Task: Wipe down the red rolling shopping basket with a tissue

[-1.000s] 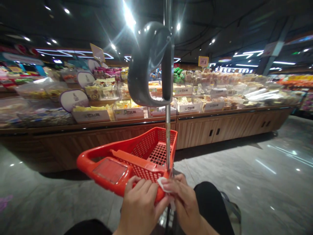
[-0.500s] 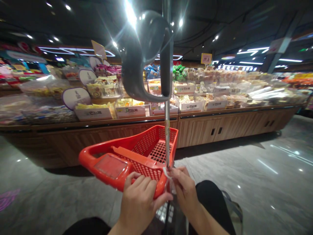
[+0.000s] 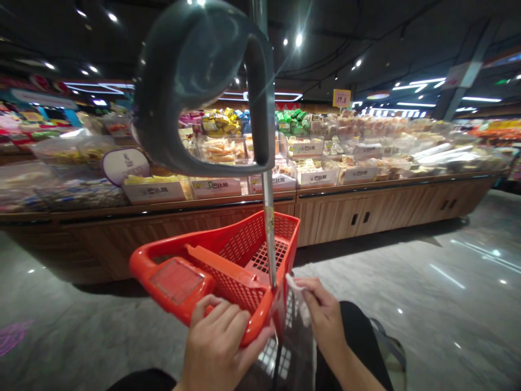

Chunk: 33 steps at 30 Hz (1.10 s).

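Observation:
In front of me stands a red plastic shopping cart [image 3: 240, 239] with a lattice basket. My left hand [image 3: 220, 342] wraps around the near end of its handle. A metal pole [image 3: 268, 233] rises from the cart's near right corner, with a large dark grey loop-shaped handle [image 3: 163, 98] close to the camera. My right hand [image 3: 325, 315] pinches a crumpled white tissue or cloth [image 3: 301, 304], just right of the pole's lower end and apart from it.
Beyond the cart runs a long wooden display counter [image 3: 391, 212] holding clear bins of packaged snacks. A yellow price sign [image 3: 341, 98] stands over it. Shiny grey floor [image 3: 439, 288] lies to the right, and a strapped bag [image 3: 391, 353] sits beside my dark-clothed leg [image 3: 356, 331].
My right hand has drawn the white tissue off the pole's lower end, toward the right. The pole and its grey handle have swung left and closer. My left hand keeps its grip, shifted slightly left.

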Each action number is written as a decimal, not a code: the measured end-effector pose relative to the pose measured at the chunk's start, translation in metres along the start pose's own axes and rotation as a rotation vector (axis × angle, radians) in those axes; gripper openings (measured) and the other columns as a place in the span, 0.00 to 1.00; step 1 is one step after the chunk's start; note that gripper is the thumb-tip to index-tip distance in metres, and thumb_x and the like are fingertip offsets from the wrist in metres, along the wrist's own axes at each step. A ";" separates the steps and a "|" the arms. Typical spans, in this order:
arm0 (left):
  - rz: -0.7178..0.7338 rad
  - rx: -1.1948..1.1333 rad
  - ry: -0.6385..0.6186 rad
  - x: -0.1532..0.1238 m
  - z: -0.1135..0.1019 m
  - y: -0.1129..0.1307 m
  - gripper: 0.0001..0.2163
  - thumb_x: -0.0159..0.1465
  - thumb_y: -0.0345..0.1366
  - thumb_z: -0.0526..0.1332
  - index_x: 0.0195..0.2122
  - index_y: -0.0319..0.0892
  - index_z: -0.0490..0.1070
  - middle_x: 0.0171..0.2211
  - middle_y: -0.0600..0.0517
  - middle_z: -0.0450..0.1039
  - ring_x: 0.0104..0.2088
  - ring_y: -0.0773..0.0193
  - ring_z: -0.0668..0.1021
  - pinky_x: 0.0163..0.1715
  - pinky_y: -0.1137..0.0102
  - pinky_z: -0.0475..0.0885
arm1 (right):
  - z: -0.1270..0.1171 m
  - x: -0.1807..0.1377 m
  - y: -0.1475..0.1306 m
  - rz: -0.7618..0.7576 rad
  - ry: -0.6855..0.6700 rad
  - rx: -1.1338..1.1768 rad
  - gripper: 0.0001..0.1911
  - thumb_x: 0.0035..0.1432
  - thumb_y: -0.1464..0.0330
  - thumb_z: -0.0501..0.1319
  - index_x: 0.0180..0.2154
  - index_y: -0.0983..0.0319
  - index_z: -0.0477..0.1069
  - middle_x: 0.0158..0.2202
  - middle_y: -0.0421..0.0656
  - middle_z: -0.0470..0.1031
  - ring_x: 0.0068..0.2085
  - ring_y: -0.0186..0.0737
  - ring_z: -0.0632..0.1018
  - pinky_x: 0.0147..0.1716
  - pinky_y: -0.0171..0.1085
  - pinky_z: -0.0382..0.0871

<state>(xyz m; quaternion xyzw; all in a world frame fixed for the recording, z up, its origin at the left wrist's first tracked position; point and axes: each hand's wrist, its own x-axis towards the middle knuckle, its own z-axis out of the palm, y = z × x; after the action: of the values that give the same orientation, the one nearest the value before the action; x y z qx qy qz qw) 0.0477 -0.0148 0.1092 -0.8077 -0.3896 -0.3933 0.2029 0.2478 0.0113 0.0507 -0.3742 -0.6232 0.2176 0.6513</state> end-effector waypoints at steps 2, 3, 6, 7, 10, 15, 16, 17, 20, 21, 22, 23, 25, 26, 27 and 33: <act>0.011 -0.010 -0.003 -0.001 -0.002 -0.002 0.10 0.57 0.38 0.63 0.21 0.44 0.65 0.18 0.58 0.68 0.22 0.67 0.71 0.40 0.63 0.61 | 0.001 0.006 0.001 0.003 0.036 -0.017 0.11 0.63 0.70 0.53 0.41 0.57 0.74 0.40 0.43 0.76 0.43 0.41 0.75 0.44 0.39 0.70; 0.014 -0.017 -0.002 -0.001 -0.002 -0.003 0.10 0.56 0.38 0.64 0.21 0.44 0.66 0.18 0.58 0.68 0.22 0.67 0.71 0.40 0.63 0.61 | 0.004 0.008 0.001 -0.018 0.005 -0.034 0.12 0.63 0.71 0.53 0.42 0.57 0.74 0.41 0.44 0.76 0.44 0.41 0.75 0.44 0.40 0.69; 0.013 -0.043 0.009 -0.001 -0.005 -0.006 0.08 0.56 0.36 0.64 0.23 0.44 0.67 0.19 0.59 0.69 0.23 0.67 0.72 0.40 0.63 0.60 | 0.014 0.017 0.004 -0.067 -0.153 -0.109 0.13 0.62 0.74 0.54 0.44 0.57 0.74 0.41 0.44 0.77 0.42 0.41 0.73 0.42 0.40 0.70; 0.012 -0.052 0.015 -0.001 -0.006 -0.006 0.07 0.56 0.36 0.64 0.23 0.44 0.68 0.19 0.59 0.69 0.23 0.67 0.72 0.40 0.63 0.60 | 0.017 0.020 0.006 -0.073 -0.182 -0.144 0.14 0.62 0.75 0.54 0.43 0.57 0.75 0.40 0.44 0.77 0.41 0.41 0.73 0.41 0.40 0.70; 0.016 -0.079 0.018 -0.001 -0.008 -0.009 0.07 0.55 0.36 0.64 0.23 0.44 0.68 0.19 0.59 0.69 0.22 0.68 0.71 0.40 0.63 0.60 | 0.021 0.026 0.011 -0.104 -0.194 -0.243 0.13 0.60 0.76 0.55 0.43 0.59 0.75 0.39 0.44 0.78 0.39 0.42 0.71 0.39 0.42 0.70; 0.022 -0.088 0.006 -0.006 -0.008 -0.019 0.07 0.54 0.36 0.64 0.23 0.44 0.68 0.19 0.59 0.69 0.22 0.68 0.71 0.42 0.62 0.61 | 0.021 0.022 -0.002 -0.130 -0.265 -0.183 0.15 0.61 0.77 0.53 0.43 0.58 0.75 0.42 0.43 0.78 0.41 0.42 0.72 0.41 0.42 0.70; 0.020 -0.089 0.000 -0.007 -0.008 -0.022 0.07 0.54 0.36 0.64 0.23 0.44 0.68 0.19 0.58 0.69 0.23 0.67 0.71 0.43 0.61 0.60 | 0.021 0.021 -0.003 -0.136 -0.274 -0.163 0.15 0.62 0.77 0.53 0.43 0.58 0.75 0.42 0.43 0.78 0.41 0.41 0.72 0.41 0.42 0.70; 0.019 -0.091 -0.006 -0.008 -0.008 -0.025 0.06 0.54 0.36 0.64 0.23 0.44 0.68 0.20 0.58 0.69 0.23 0.67 0.71 0.43 0.61 0.60 | 0.020 0.020 -0.003 -0.148 -0.274 -0.159 0.15 0.62 0.77 0.53 0.43 0.58 0.74 0.43 0.43 0.78 0.42 0.41 0.72 0.42 0.42 0.70; 0.034 -0.091 -0.034 -0.009 -0.006 -0.034 0.06 0.54 0.36 0.64 0.23 0.44 0.68 0.20 0.58 0.69 0.23 0.67 0.71 0.43 0.61 0.60 | 0.018 0.023 0.009 -0.181 -0.240 -0.239 0.14 0.61 0.76 0.55 0.43 0.58 0.75 0.42 0.44 0.78 0.40 0.42 0.73 0.41 0.44 0.71; 0.040 -0.089 -0.040 -0.009 -0.006 -0.037 0.06 0.54 0.37 0.64 0.24 0.45 0.68 0.20 0.58 0.69 0.24 0.67 0.71 0.43 0.61 0.60 | 0.017 0.025 0.013 -0.178 -0.215 -0.276 0.14 0.61 0.76 0.55 0.43 0.58 0.75 0.41 0.44 0.78 0.39 0.42 0.73 0.40 0.44 0.72; 0.042 -0.088 -0.042 -0.009 -0.006 -0.039 0.06 0.54 0.37 0.64 0.23 0.45 0.68 0.20 0.58 0.69 0.24 0.66 0.72 0.43 0.61 0.60 | 0.017 0.026 0.017 -0.169 -0.189 -0.304 0.14 0.61 0.76 0.55 0.43 0.59 0.75 0.40 0.45 0.79 0.38 0.43 0.73 0.40 0.45 0.72; 0.043 -0.089 -0.043 -0.008 -0.006 -0.042 0.06 0.54 0.37 0.64 0.23 0.45 0.68 0.20 0.58 0.69 0.24 0.66 0.72 0.43 0.61 0.60 | 0.017 0.027 0.019 -0.155 -0.169 -0.315 0.14 0.60 0.76 0.55 0.43 0.59 0.75 0.39 0.45 0.79 0.38 0.43 0.73 0.39 0.45 0.72; 0.054 -0.095 -0.050 -0.008 -0.006 -0.047 0.06 0.54 0.38 0.64 0.24 0.45 0.68 0.20 0.58 0.69 0.25 0.66 0.73 0.43 0.61 0.60 | 0.019 0.024 0.016 -0.143 -0.159 -0.285 0.14 0.61 0.76 0.55 0.43 0.59 0.75 0.39 0.45 0.79 0.39 0.43 0.73 0.39 0.44 0.73; 0.059 -0.098 -0.052 -0.007 -0.006 -0.049 0.06 0.54 0.38 0.63 0.24 0.45 0.68 0.20 0.58 0.70 0.25 0.66 0.73 0.43 0.61 0.60 | 0.021 0.022 0.011 -0.153 -0.170 -0.256 0.14 0.61 0.76 0.55 0.43 0.59 0.75 0.40 0.45 0.78 0.40 0.42 0.73 0.40 0.43 0.73; 0.065 -0.098 -0.060 -0.008 -0.006 -0.051 0.06 0.54 0.38 0.63 0.24 0.45 0.68 0.20 0.58 0.70 0.25 0.65 0.73 0.43 0.61 0.60 | 0.023 0.019 0.006 -0.170 -0.184 -0.228 0.14 0.61 0.76 0.54 0.44 0.58 0.75 0.42 0.45 0.78 0.41 0.42 0.73 0.40 0.43 0.72; 0.111 -0.085 -0.101 -0.008 -0.011 -0.062 0.05 0.54 0.38 0.63 0.26 0.45 0.68 0.23 0.57 0.72 0.26 0.66 0.73 0.45 0.59 0.59 | 0.023 0.015 0.007 -0.255 -0.203 -0.226 0.15 0.61 0.77 0.55 0.46 0.58 0.73 0.45 0.44 0.78 0.41 0.41 0.74 0.42 0.43 0.72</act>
<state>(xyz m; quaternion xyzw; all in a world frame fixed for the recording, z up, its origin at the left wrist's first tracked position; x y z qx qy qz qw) -0.0098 0.0126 0.1105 -0.8547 -0.3371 -0.3563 0.1700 0.2281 0.0320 0.0536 -0.3391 -0.7487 0.0986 0.5611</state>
